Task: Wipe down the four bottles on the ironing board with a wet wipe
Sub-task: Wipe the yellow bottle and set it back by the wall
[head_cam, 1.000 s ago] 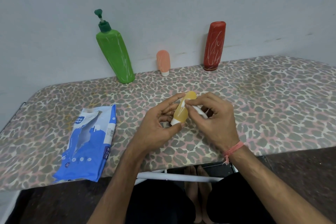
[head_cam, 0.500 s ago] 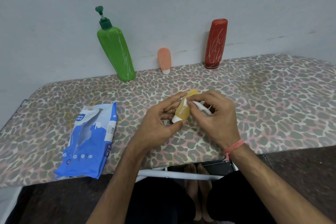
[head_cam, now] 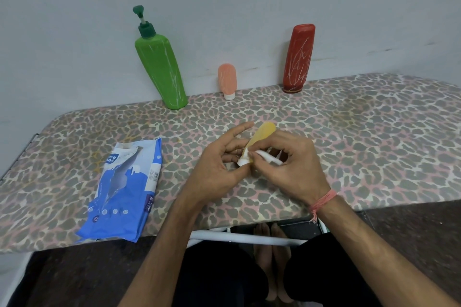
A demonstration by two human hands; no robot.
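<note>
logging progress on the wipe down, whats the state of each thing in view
yellow bottle: held tilted in left hand
wet wipe: pinched in right hand, against yellow bottle
green pump bottle: upright
peach bottle: cap down
red bottle: upright
wipes pack: lying flat

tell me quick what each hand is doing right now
Left hand: holds the yellow bottle near its white cap.
Right hand: pinches the wet wipe against the bottle.
</note>
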